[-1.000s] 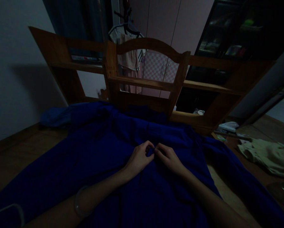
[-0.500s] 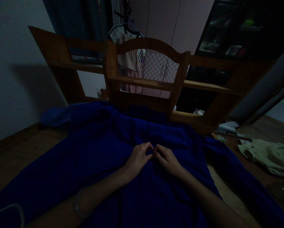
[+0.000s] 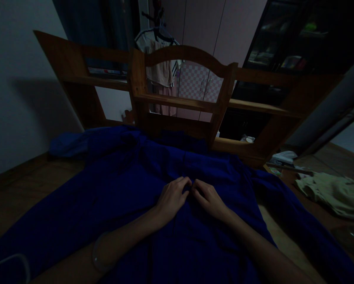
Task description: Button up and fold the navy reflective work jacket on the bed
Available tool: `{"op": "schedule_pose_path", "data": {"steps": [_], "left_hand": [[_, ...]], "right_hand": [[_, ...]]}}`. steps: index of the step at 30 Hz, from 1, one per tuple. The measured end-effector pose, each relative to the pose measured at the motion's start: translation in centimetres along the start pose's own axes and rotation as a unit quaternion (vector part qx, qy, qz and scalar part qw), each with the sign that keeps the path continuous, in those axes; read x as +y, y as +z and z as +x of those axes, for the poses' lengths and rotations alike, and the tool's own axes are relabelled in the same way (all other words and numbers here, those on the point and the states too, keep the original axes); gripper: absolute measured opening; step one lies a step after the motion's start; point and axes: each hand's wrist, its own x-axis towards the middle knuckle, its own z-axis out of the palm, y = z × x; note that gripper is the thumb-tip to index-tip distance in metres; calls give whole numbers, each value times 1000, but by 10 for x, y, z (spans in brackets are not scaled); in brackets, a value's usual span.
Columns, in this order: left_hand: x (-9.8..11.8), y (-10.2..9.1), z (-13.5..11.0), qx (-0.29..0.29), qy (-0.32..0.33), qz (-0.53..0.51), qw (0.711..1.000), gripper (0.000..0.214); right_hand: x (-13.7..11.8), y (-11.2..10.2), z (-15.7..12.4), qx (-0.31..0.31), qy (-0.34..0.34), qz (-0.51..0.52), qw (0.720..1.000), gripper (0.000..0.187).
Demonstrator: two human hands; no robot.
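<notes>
A dark blue garment lies spread flat across the wooden floor in front of me. My left hand and my right hand rest on its middle, fingertips meeting at the centre seam. Both hands have curled fingers pinching the blue cloth there. What lies between the fingertips is too dark and small to make out. A clear bangle sits on my left wrist.
A wooden frame with an arched centre stands just beyond the garment. A pale crumpled cloth lies on the floor at right, with small white items near it. Clothes hang on a rack behind. A white wall is at left.
My hands have shifted very slightly; the left fingers have closed in tighter against the right fingertips. The garment has not moved.
</notes>
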Motion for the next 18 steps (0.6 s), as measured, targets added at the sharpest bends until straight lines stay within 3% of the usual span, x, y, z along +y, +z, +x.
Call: {"op": "schedule_pose_path", "data": {"steps": [12,18], "left_hand": [[0,-2,1,5,5,-24,1000,22],[-2,1,0,-22,3,-7,1000,25]], "right_hand": [[1,-1,-1,11,3,-4,1000,13],[1,0,-1,16,0,-8,1000,13]]}}
